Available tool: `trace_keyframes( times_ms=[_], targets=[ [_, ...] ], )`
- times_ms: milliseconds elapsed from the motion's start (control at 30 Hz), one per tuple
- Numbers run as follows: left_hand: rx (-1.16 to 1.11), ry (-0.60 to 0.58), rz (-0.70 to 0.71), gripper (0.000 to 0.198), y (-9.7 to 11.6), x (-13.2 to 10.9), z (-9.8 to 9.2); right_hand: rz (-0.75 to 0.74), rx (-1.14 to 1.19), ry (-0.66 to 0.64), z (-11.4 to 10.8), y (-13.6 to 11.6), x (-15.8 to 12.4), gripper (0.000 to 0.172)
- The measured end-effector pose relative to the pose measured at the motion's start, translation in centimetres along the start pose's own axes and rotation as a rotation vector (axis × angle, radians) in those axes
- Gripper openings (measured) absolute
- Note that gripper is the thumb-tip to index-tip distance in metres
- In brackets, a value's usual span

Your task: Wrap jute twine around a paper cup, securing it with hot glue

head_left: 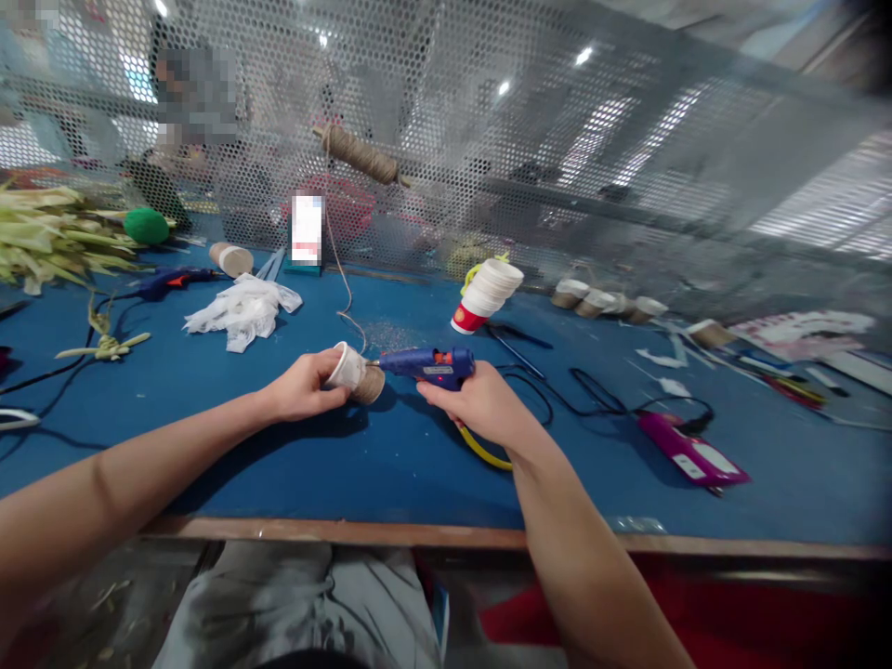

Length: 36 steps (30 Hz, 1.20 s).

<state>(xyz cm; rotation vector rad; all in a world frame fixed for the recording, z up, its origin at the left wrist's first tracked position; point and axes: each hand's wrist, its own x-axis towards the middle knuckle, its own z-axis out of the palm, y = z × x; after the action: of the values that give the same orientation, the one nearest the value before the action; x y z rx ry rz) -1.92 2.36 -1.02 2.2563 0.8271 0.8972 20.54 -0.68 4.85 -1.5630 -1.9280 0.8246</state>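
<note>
Head view: in the middle of the frame a small white paper cup (pixel 350 370) is held on its side just above the blue table (pixel 334 465). Its rim end, towards the left, is bare white. Its other end, towards the right, is wound with brown twine. A thin twine strand (pixel 339 269) rises from near the cup to the spool (pixel 362 154) hanging on the perforated mesh at upper centre.

The left hand (pixel 305 386) comes in from the lower left and is closed round the cup's white end, fingers curled over the rim and thumb beneath. The cup sticks out to the right of the hand.

The right hand (pixel 482 401) comes in from the lower right and is clamped on the handle of a blue glue gun (pixel 430 364). The gun points left, and its nozzle touches the twine-wrapped end of the cup. A yellow cord (pixel 483 452) curves below this hand.

Further up the table, right of centre, lies a tilted stack of cups (pixel 489 292), and to its right a row of twine-wrapped cups (pixel 603 300). A white crumpled heap (pixel 242 308) and a second glue gun (pixel 173 279) lie at upper left, and a pink device (pixel 689 455) lies at right.
</note>
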Motion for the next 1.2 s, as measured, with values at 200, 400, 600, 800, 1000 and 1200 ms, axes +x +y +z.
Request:
trace_keyframes(
  times_ms=[200,400,600,800,1000,1200],
  targets=[
    [0.011,0.018,0.065,0.014,-0.2,0.0,0.1,0.019,-0.026,0.010,0.1,-0.1,0.3,0.023],
    [0.006,0.019,0.037,0.013,-0.2,0.0,0.2,0.014,-0.018,-0.006,0.2,0.3,0.8,0.023],
    [0.026,0.016,0.046,0.013,0.0,0.0,0.2,0.018,-0.010,-0.012,0.5,0.2,1.1,0.022],
    [0.020,-0.002,0.028,0.018,-0.1,0.0,0.0,0.006,0.247,0.052,-0.4,1.5,2.7,0.014],
    [-0.082,0.011,-0.030,0.035,-0.3,-0.1,0.0,0.195,0.170,0.325,-2.6,4.4,7.1,0.017],
    [-0.068,-0.007,-0.098,0.036,0.0,-0.1,0.0,0.342,0.004,0.268,-1.8,7.4,10.0,0.026]
  ],
)
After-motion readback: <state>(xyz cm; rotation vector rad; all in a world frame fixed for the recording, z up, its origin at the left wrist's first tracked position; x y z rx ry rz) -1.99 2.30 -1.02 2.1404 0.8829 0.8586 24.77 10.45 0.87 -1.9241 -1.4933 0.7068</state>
